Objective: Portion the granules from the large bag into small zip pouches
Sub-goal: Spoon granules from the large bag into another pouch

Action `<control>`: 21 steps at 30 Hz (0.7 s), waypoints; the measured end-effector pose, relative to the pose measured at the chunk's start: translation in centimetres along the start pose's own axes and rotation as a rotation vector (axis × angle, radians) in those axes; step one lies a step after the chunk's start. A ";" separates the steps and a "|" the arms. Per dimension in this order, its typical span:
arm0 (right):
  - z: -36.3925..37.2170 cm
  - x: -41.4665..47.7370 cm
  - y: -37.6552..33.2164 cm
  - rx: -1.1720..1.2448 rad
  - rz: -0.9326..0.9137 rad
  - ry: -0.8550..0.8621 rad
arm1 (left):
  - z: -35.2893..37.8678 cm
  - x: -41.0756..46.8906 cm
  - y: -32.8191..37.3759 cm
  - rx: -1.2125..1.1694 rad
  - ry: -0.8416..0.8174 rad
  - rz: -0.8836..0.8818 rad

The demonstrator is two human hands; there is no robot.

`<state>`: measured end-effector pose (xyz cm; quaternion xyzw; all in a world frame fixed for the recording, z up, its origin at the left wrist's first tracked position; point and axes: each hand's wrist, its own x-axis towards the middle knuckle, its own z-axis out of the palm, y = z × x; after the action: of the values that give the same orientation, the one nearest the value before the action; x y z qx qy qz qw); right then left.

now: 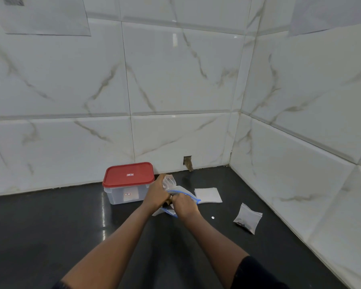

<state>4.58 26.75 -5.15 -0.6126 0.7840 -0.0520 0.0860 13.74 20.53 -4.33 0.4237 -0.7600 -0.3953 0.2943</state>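
The large clear bag (186, 193) with a blue zip edge lies on the dark counter in front of the red-lidded box. My left hand (157, 192) holds a small clear zip pouch (168, 181) upright above the bag. My right hand (184, 206) is curled at the bag's blue-edged mouth, close against my left hand; what its fingers pinch is hidden. A filled small pouch (248, 217) with dark granules lies to the right. A flat stack of empty small pouches (208, 195) lies behind the large bag.
A clear plastic box with a red lid (128, 177) stands at the back against the tiled wall (175, 132). A second tiled wall closes the right side. A small white bit (212, 217) lies on the dark counter (50, 226).
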 end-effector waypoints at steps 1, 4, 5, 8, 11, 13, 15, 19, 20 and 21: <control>0.0 -0.1 0.0 0.035 0.018 0.018 | 0.2 0.0 0.1 0.002 0.002 0.001; 0.4 0.2 0.3 0.166 0.099 0.071 | 0.4 0.1 0.2 0.023 -0.003 0.004; 0.7 0.3 0.4 0.216 0.121 0.084 | 0.4 0.1 0.2 0.022 -0.002 0.002; 1.7 0.7 0.4 0.362 0.154 0.150 | 0.2 0.0 0.4 0.006 -0.003 -0.010; 2.1 1.0 0.5 0.510 0.188 0.174 | 0.2 0.0 0.4 0.010 0.002 -0.012; 1.8 1.1 0.3 0.629 0.231 0.165 | 0.2 0.0 0.3 0.022 0.002 -0.014; 1.4 1.1 0.3 0.756 0.259 0.137 | 0.3 0.0 0.3 0.022 0.004 -0.008; 0.9 0.7 0.3 0.782 0.222 0.131 | 0.3 0.0 0.4 0.026 0.022 0.001; 0.8 0.6 0.2 0.781 0.229 0.125 | 0.3 0.0 0.4 0.029 0.027 0.002; 0.7 0.5 0.1 0.777 0.235 0.124 | 0.3 0.0 0.3 0.031 0.030 0.005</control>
<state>4.47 26.33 -5.88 -0.4363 0.7744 -0.3709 0.2690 13.36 20.74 -4.26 0.4322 -0.7625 -0.3766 0.3000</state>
